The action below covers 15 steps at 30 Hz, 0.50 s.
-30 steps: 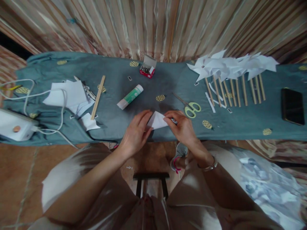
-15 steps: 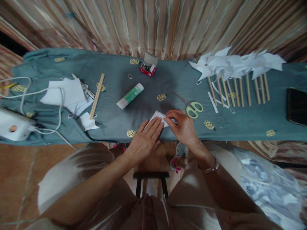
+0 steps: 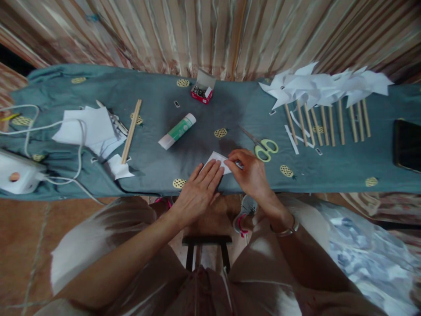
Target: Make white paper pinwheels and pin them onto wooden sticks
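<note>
White folded paper (image 3: 218, 156) is being partly hidden by the flat, outstretched left hand (image 3: 196, 193), its edge being pinched by the right hand (image 3: 251, 172).

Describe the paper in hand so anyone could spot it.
Find the near edge of the blue-green cloth. By its middle, the left hand lies over a small white paper, the right hand at its right end. Unlike the sheets piled at left, hands touch it.
</note>
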Each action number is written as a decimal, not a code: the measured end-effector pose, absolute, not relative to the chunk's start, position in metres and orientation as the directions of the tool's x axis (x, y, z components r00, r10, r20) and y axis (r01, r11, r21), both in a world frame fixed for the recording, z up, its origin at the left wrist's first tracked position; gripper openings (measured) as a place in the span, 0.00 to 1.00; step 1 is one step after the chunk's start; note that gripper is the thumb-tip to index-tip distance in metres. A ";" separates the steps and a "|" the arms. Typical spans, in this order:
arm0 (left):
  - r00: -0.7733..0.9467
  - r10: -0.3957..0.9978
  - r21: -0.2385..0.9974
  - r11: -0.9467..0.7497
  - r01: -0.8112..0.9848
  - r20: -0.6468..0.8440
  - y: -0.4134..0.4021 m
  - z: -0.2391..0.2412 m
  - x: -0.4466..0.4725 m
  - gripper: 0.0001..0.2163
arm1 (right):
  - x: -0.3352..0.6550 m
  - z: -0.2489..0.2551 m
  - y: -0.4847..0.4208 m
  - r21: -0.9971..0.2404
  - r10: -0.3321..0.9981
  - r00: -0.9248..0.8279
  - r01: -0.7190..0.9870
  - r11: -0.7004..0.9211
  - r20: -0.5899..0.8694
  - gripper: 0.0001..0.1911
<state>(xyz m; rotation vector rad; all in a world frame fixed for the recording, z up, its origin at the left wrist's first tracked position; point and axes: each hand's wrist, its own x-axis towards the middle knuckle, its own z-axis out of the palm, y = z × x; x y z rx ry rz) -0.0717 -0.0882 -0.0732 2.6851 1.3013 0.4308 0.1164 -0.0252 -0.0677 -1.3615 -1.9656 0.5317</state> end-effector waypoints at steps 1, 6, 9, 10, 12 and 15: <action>0.586 0.786 0.238 -0.619 0.749 0.199 -0.088 -0.074 -0.072 0.28 | 0.116 -0.068 -0.025 -0.661 0.928 -0.224 0.652 0.370 0.299 0.11; 0.582 0.786 0.225 -0.618 0.753 0.209 -0.088 -0.076 -0.071 0.28 | 0.116 -0.069 -0.025 -0.668 0.930 -0.227 0.648 0.365 0.288 0.12; 0.595 0.775 0.199 -0.631 0.750 0.215 -0.087 -0.075 -0.071 0.27 | 0.115 -0.069 -0.025 -0.671 0.936 -0.221 0.653 0.352 0.275 0.11; 0.598 0.772 0.194 -0.634 0.749 0.214 -0.087 -0.075 -0.071 0.27 | 0.114 -0.069 -0.025 -0.670 0.937 -0.219 0.656 0.348 0.272 0.11; 0.599 0.775 0.196 -0.631 0.751 0.201 -0.087 -0.075 -0.071 0.28 | 0.114 -0.069 -0.025 -0.665 0.939 -0.216 0.663 0.343 0.269 0.12; 0.594 0.787 0.209 -0.617 0.759 0.168 -0.087 -0.074 -0.071 0.28 | 0.114 -0.069 -0.025 -0.658 0.935 -0.214 0.667 0.351 0.282 0.12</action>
